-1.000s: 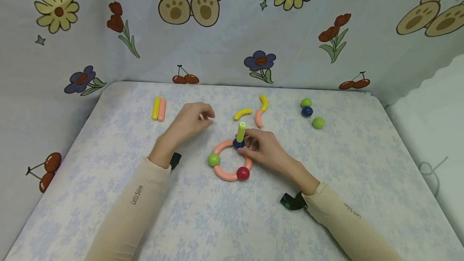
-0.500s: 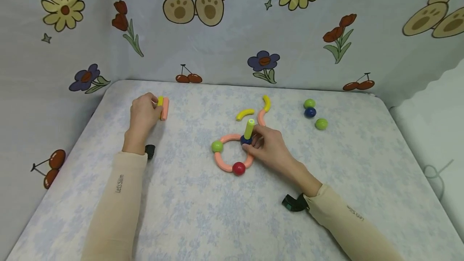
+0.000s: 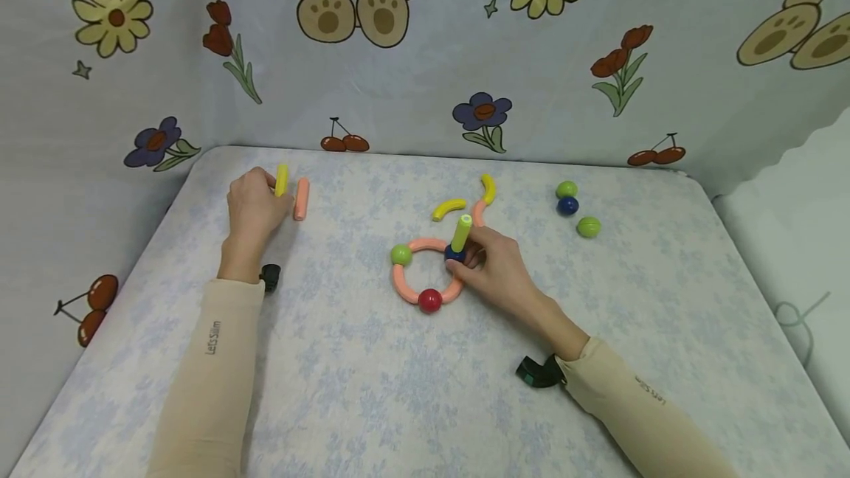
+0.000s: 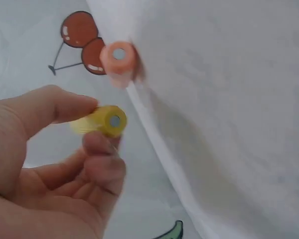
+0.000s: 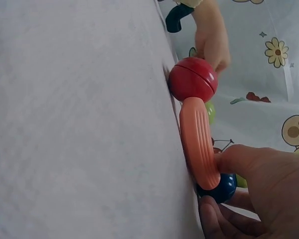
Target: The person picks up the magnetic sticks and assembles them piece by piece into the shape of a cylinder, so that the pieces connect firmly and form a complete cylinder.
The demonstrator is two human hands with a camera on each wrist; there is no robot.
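I count three straight rods: a yellow rod (image 3: 282, 179) in my left hand (image 3: 252, 201), a pink rod (image 3: 302, 199) just beside that hand, and a yellow-green rod (image 3: 461, 233) at my right hand (image 3: 494, 268). Balls make six: one green ball (image 3: 401, 254), one red ball (image 3: 430, 301) and one blue ball (image 3: 453, 253) in the ring (image 3: 428, 244) by my right hand; two green balls (image 3: 589, 226) and a second blue ball (image 3: 567, 206) beyond it. Curved pieces number six: three pink arcs (image 3: 403, 287) in the ring, two yellow arcs (image 3: 448, 208) and a fourth pink arc (image 3: 479, 212) beyond.

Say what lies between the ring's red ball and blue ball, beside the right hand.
The right wrist view shows one curved pink bar there, touching the red ball.
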